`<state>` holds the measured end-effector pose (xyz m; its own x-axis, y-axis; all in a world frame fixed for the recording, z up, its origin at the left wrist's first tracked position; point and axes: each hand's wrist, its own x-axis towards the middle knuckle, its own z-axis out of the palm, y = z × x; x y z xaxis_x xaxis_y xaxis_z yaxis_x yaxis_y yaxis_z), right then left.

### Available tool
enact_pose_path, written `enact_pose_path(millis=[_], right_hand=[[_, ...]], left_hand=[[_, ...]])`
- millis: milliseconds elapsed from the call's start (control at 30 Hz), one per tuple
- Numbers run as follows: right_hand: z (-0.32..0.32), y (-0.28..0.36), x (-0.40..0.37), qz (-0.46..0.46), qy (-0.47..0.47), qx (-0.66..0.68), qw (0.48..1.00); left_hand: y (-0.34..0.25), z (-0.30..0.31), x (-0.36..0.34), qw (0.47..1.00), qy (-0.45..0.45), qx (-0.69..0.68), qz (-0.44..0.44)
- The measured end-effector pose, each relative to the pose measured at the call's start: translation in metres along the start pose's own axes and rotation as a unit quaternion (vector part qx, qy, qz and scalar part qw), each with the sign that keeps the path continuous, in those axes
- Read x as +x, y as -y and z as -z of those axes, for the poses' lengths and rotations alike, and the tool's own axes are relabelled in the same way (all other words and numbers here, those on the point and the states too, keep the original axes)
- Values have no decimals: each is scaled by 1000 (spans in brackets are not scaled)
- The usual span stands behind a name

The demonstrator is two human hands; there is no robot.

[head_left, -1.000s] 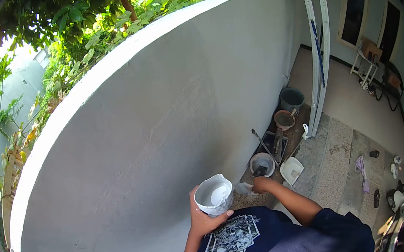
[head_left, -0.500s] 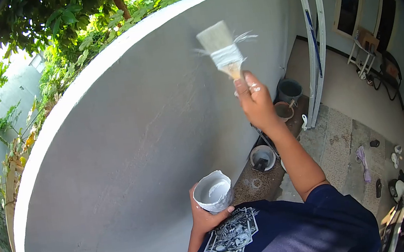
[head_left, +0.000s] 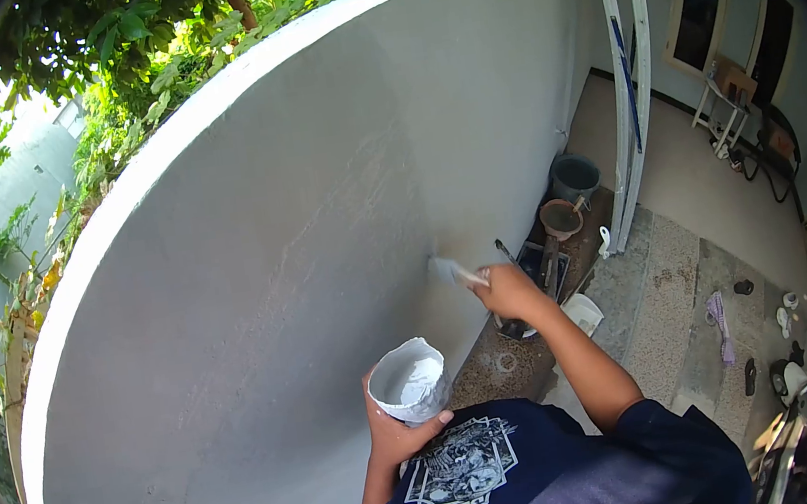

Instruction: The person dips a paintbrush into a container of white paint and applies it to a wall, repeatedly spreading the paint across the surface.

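Observation:
My right hand (head_left: 512,293) is closed round the handle of a paintbrush (head_left: 454,271). The brush points left, and its blurred bristles lie at the grey wall (head_left: 253,260), seemingly touching it. Low in the middle, my left hand (head_left: 397,432) is wrapped round a paint cup (head_left: 409,382) with a ragged rim. White-grey paint coats the cup's inside, and its mouth tilts up toward me. Faint scratch-like marks run across the wall left of the brush.
At the wall's foot stand a dark bucket (head_left: 575,174), a brownish bowl (head_left: 561,220) and a white container (head_left: 584,313). Pale upright posts (head_left: 625,74) rise on the right. A purple cloth (head_left: 721,329) and several shoes lie on the paving. Plants grow beyond the wall.
My right hand has brought the paintbrush down from high on the wall to its lower part, turning the bristles leftward. My left hand with the cup has shifted slightly left.

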<state>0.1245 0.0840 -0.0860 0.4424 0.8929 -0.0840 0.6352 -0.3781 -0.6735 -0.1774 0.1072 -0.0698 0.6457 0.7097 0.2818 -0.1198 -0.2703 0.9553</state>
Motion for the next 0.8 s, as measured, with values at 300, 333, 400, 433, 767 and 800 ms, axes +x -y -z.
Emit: enact_pose_path(millis=[300,333,400,433,767,800], right_hand=[[100,99,7,256,-338,298,856],[83,96,10,249,-324,271,871],[33,71,21,218,-276,218,910],[0,50,26,191,-241,190,932],[-84,-88,-13,-107,112,-104,983],[-50,-54,-12,-72,64,-60,994]], left_hand=[[5,-7,3,1000,18,-17,-2],[5,-8,4,1000,16,-18,-6],[4,-8,2,1000,17,1,-10],[5,-8,1,1000,15,1,-11],[11,-3,-1,1000,-4,6,5],[10,-4,-1,1000,0,8,1]])
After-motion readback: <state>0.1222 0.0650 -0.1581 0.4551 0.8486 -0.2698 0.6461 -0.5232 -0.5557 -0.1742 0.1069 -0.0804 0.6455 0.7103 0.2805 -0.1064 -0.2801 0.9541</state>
